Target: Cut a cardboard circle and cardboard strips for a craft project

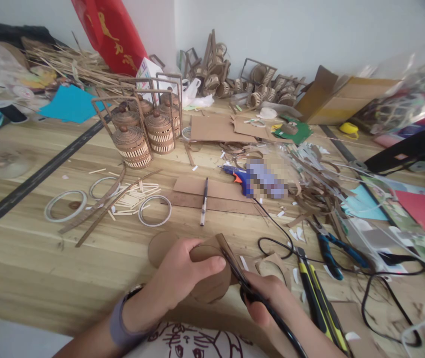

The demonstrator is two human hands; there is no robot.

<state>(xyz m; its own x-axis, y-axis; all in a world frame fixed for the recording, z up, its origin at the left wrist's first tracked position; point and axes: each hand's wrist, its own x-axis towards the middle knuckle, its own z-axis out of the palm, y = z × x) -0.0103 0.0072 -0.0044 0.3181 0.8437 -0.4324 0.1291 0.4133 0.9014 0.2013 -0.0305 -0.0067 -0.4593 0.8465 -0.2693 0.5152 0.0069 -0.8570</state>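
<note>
The left hand (177, 276) pinches a cardboard disc (212, 289), and the right hand (268, 301) grips black scissors (235, 266) at its edge. Beyond them the label of the glue gun (239, 177) is blurred. Farther, the gold writing on the red bag (113, 30) is unreadable.

A pixelated patch (266, 180) blurs most of the glue gun (237, 175), leaving only its blue nozzle clear. Nearer the camera than the glue gun, the left hand (177, 278) covers part of a cardboard disc (214, 288), and the right hand (268, 298) hides the handles of the scissors (234, 268). Far behind the glue gun, a red bag (113, 30) is cut off by the top edge.
</note>
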